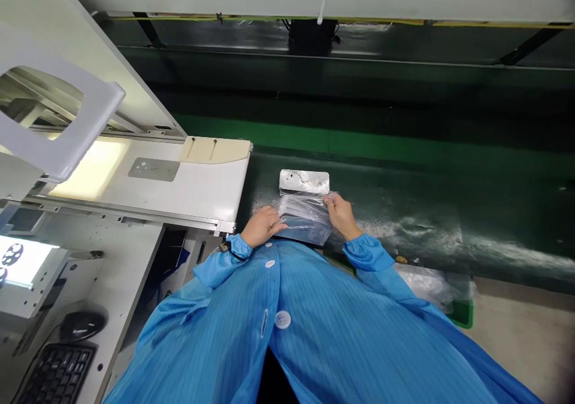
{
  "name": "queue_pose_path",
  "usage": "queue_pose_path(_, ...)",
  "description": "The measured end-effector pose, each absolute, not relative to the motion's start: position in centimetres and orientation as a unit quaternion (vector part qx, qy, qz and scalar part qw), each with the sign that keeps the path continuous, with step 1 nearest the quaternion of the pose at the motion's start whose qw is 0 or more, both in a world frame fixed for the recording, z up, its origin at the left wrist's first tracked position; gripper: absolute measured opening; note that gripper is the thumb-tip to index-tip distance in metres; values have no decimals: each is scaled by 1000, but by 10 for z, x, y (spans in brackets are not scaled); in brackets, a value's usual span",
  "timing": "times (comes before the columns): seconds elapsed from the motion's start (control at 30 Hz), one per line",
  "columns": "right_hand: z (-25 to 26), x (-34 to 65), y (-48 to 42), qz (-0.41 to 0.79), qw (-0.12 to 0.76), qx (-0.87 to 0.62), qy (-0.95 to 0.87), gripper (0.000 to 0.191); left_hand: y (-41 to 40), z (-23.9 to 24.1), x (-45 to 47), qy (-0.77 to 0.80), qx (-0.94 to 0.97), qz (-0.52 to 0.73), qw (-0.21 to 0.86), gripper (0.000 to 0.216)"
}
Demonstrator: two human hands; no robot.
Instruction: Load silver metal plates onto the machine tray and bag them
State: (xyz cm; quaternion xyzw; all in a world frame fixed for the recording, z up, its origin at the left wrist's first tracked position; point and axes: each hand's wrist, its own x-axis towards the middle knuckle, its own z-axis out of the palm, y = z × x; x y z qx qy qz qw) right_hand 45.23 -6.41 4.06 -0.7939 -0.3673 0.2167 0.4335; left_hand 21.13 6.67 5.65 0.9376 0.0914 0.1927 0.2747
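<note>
A clear plastic bag (309, 227) lies at the near edge of the dark green bench, in front of my body. Pale, thin flat pieces show in a stack under or inside its film; glare hides which. My left hand (263, 225) grips the bag's left edge, thumb stretched along the near side. At the upper right corner, my right hand (342, 217) pinches the film between thumb and fingers. Just beyond the bag sits a stack of silvery plates (304, 181) with rounded corners, apart from both hands.
To the left, a white machine bed (211, 191) carries a grey flat plate (154, 169) with small holes. A mouse (83, 326) and keyboard (49, 374) are at lower left. Below the bench's right side, a green bin (462, 313) stands beside clear plastic (424, 281).
</note>
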Motion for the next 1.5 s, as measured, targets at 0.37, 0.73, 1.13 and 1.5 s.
queue_pose_path(0.37,30,413,-42,506,421,-673,-337,41,62,35,201,240,933,-144,228,37)
queue_pose_path(0.73,35,407,-36,656,420,-537,-324,27,54,38,240,205,943,-128,230,70)
queue_pose_path(1.13,-2,423,-84,219,283,-819,-450,24,60,22,235,286,906,-157,270,67)
queue_pose_path(1.5,-7,449,-76,220,363,-788,-446,17,60,11,232,331,875,-106,336,71)
